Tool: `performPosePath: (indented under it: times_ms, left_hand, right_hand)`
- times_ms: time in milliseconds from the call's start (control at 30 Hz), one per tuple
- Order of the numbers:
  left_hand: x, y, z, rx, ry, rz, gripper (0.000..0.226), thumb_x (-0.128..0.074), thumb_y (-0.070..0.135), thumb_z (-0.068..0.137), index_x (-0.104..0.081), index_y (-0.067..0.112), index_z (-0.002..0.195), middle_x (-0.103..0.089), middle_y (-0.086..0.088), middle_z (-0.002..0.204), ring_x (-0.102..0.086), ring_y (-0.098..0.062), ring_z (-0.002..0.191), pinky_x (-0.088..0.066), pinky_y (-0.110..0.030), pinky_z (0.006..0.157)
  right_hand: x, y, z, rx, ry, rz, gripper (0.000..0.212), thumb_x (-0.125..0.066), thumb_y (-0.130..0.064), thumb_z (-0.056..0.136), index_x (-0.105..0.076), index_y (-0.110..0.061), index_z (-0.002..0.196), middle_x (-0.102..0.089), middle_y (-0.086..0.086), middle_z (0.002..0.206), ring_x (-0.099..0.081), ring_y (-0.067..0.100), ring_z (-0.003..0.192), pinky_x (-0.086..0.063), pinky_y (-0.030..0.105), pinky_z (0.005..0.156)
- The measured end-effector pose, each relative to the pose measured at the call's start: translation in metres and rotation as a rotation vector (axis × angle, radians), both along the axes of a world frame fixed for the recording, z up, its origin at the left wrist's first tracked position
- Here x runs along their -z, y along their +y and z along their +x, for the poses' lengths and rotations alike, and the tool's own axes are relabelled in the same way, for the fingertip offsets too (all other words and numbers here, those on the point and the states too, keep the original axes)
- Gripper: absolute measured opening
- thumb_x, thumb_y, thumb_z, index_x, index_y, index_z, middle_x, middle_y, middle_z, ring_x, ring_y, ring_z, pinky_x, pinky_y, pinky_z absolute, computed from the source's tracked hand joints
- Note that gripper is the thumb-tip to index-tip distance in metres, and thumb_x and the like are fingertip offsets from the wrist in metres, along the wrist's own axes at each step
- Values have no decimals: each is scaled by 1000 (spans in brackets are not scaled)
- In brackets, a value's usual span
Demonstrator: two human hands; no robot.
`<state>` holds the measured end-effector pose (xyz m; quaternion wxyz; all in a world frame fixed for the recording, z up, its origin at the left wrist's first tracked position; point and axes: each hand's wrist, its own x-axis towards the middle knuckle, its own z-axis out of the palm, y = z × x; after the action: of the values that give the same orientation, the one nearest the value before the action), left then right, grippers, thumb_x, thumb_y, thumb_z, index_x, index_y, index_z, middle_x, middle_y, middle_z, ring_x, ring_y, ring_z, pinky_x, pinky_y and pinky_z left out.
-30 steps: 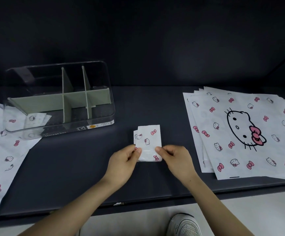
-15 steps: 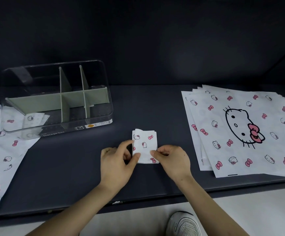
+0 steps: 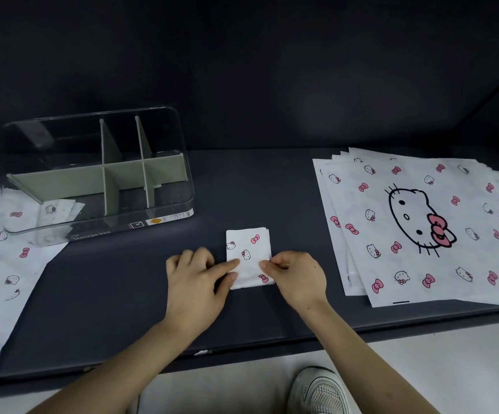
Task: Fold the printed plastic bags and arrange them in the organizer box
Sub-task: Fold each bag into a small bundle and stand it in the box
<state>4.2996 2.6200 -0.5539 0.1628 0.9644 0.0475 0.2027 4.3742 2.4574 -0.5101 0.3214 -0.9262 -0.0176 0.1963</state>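
Dark table (image 3: 272, 189), folded bag (image 3: 249, 246) between left hand (image 3: 196, 282) and right hand (image 3: 296, 279), edges pinched

Single head-worn view, forward and down over table (image 3: 251, 186).

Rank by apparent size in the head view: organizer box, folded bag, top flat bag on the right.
1. Top flat bag and organizer box: look alike, unranked; the bag runs off frame.
2. Folded bag: clearly smallest.
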Motion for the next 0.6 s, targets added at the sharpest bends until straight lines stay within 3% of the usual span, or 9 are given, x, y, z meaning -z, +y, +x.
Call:
performPosePath:
  times_ms: [100, 167, 233, 333, 467, 600]
  left_hand:
    - [-6, 6, 12, 213, -45, 94, 30, -51, 32, 85, -75, 20, 98, -63, -6, 110, -53, -27, 106, -28, -42, 105]
    - [-8, 12, 25, 430, 38, 155, 39, -45, 32, 91, -68, 14, 117, -57, -10, 133, -44, -27, 129, -19, -41, 115]
    - [-6, 19, 35, 561, 162, 204, 47, -34, 35, 100, -52, 11, 135, -43, -7, 148, -31, -26, 141, -13, -38, 117]
    - [3, 25, 37, 591, 292, 217, 55, -14, 43, 104, -31, 13, 147, -28, -3, 155, -18, -21, 146, -9, -36, 117]
    - [7, 23, 35, 556, 310, 281, 55, -13, 46, 104, -21, 18, 151, -21, -2, 158, -11, -17, 147, -6, -38, 117]
    - [7, 22, 35, 545, 315, 299, 57, -16, 48, 103, -24, 19, 151, -21, -2, 158, -13, -18, 147, -7, -41, 116]
  right_hand:
    - [-1, -1, 0, -4, -1, 4, 20, -63, -38, 89, -71, -20, 83, -71, -8, 82, -64, 11, 78, -47, 25, 66]
    - [-1, -1, 0, -14, -1, 12, 21, -63, -37, 89, -71, -19, 83, -71, -7, 81, -65, 12, 78, -48, 26, 67]
    - [-1, -2, 0, -25, 5, 18, 22, -63, -36, 89, -72, -18, 83, -71, -6, 80, -65, 13, 78, -48, 27, 68]
    - [-2, -2, 2, -38, 2, 7, 23, -62, -36, 89, -71, -16, 82, -71, -4, 80, -65, 15, 78, -49, 28, 70]
    - [-1, -1, -6, -44, -70, -4, 25, -59, -42, 89, -63, -17, 88, -67, -7, 78, -61, 13, 76, -46, 26, 67]
    - [14, 3, -25, -36, -398, -109, 33, -71, -42, 79, -59, -22, 104, -61, -8, 74, -54, 15, 73, -29, 20, 52]
